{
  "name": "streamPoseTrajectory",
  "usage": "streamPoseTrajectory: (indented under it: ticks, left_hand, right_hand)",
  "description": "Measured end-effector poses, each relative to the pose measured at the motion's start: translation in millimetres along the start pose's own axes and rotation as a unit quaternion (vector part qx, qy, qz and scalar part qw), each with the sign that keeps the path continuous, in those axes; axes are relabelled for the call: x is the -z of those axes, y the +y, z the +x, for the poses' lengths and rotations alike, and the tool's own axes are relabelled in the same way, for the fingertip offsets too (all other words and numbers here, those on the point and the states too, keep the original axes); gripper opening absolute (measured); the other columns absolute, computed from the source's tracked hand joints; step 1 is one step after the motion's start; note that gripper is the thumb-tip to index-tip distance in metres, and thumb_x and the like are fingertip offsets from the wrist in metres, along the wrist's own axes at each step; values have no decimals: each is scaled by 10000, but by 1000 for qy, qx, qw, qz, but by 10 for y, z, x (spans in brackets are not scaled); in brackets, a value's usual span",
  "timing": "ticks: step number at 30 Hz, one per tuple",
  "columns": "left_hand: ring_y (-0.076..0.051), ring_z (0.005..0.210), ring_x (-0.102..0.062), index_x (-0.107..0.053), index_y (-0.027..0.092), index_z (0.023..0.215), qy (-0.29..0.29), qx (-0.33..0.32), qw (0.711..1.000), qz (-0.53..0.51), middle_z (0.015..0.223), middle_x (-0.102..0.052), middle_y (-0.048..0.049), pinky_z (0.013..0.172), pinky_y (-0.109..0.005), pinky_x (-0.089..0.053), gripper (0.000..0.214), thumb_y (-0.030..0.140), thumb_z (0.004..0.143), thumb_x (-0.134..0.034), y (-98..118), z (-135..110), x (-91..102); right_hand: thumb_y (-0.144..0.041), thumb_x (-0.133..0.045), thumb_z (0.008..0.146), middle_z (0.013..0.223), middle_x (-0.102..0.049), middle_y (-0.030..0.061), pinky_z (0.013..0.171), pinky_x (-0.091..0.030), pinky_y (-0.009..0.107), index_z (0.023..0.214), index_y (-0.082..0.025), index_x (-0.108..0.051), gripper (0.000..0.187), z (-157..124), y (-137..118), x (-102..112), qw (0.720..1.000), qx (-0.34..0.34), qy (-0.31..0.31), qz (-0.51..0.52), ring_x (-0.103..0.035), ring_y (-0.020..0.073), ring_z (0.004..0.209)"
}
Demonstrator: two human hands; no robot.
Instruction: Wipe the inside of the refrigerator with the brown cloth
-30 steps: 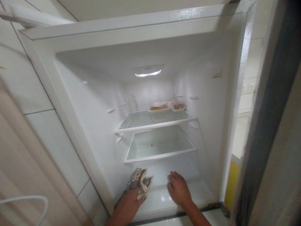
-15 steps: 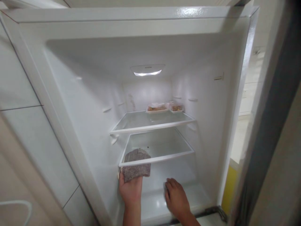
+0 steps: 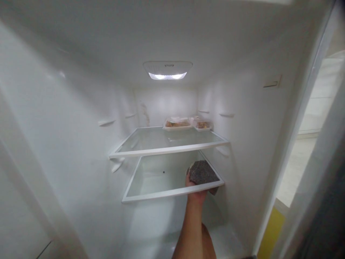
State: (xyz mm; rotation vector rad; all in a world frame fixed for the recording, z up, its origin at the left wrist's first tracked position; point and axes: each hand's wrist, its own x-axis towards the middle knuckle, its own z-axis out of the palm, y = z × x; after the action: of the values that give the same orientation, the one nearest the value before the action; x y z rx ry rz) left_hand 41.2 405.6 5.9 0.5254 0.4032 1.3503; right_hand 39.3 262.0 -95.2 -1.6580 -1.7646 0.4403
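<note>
I am looking into an open white fridge. My left hand (image 3: 196,196) reaches up from the bottom and grips a grey-brown cloth (image 3: 202,172). It presses the cloth onto the right front corner of the lower glass shelf (image 3: 161,194), with the thumb over the shelf's edge. The left forearm covers nearly all of my right hand (image 3: 208,239); only a sliver shows low down, near the fridge floor, and its fingers are hidden.
The upper glass shelf (image 3: 167,149) carries two wrapped food trays (image 3: 176,124) (image 3: 202,125) at the back. A lamp (image 3: 167,70) glows in the ceiling. Shelf-support ribs stick out from both side walls. A yellow object (image 3: 271,233) stands outside, lower right.
My left hand has slid the cloth from the left front corner of the lower shelf to its right front corner. The camera has moved closer into the fridge, and my right hand has dropped behind the forearm.
</note>
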Motion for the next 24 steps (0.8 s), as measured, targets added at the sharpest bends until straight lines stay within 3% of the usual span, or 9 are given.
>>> streamPoseTrajectory:
  ticks: [3, 8, 12, 15, 19, 24]
  left_hand:
    - [-281, 1205, -671, -759, 183, 1056, 1, -24, 996, -84, 1165, -765, -139, 1074, -492, -497, 445, 453, 912, -436, 175, 178, 1]
    - [-265, 1284, -611, -707, 170, 1164, 20, -133, 986, -103, 1254, -733, -133, 1127, -499, -438, 523, 492, 931, -367, 879, 266, 296]
    - [-267, 1332, -566, -653, 217, 1250, 20, -232, 972, 40, 1306, -704, -111, 1166, -520, -397, 587, 619, 871, -453, 1352, -55, 682]
    - [-270, 1354, -550, -621, 256, 1294, 55, -263, 955, 123, 1331, -689, -92, 1182, -530, -391, 669, 709, 856, -395, 1576, -434, 932]
    - [-285, 1377, -539, -578, 292, 1362, 80, -249, 948, 183, 1382, -668, -79, 1164, -572, -414, 690, 706, 889, -294, 1663, -894, 1116]
    - [-299, 1387, -536, -595, 320, 1384, 54, -230, 943, 233, 1413, -664, -67, 1160, -609, -410, 737, 710, 900, -199, 1405, -1294, 1098]
  right_hand:
    - [-185, -501, 854, 1254, -746, 99, 990, -499, 381, 1296, -264, -697, 491, 63, 83, -83, 999, 20, -29, -38, -666, 318, 1168]
    - [-220, -547, 822, 1490, -597, 83, 1171, -417, 416, 1353, -218, -660, 543, 126, 217, -197, 990, 25, -96, -96, -521, 318, 1398]
    - [-235, -521, 852, 1515, -570, 94, 1205, -395, 434, 1366, -194, -649, 531, 88, 194, -183, 989, 17, -93, -112, -494, 314, 1428]
    - [-200, -500, 854, 1501, -586, 87, 1201, -409, 420, 1378, -208, -639, 542, 51, 117, -118, 989, 27, -82, -119, -514, 296, 1415]
    - [-143, -480, 816, 1474, -610, 100, 1207, -418, 401, 1382, -173, -631, 587, 24, 64, -43, 994, 40, -55, -86, -546, 270, 1388]
    - [-204, -411, 883, 1402, -657, 141, 1168, -475, 435, 1333, -134, -647, 512, 29, 118, -53, 998, 28, 43, 46, -607, 258, 1321]
